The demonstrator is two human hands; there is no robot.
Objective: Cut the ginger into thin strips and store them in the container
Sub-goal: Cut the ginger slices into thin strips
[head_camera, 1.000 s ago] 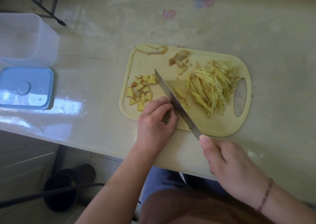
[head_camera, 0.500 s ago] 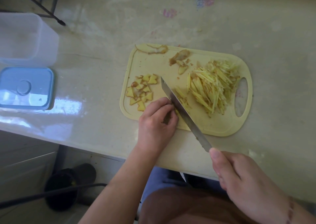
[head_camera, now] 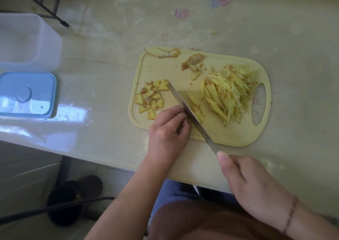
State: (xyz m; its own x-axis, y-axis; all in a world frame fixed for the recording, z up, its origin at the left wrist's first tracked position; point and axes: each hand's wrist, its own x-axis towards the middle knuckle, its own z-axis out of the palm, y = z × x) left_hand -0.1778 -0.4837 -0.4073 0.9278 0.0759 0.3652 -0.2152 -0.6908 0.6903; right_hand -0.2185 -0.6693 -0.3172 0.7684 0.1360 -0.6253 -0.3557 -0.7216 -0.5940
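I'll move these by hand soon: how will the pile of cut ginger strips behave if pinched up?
The ginger strips are thin, separate sticks, so probably light and prone to scatter or drop. They look freshly cut, so likely damp and clingy. Scooping from the cutting board seems safer.

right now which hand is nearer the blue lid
Left. The left hand sits at the cutting board's near left corner, closer to the blue lid. The right hand grips the knife off the board's near edge, farther right.
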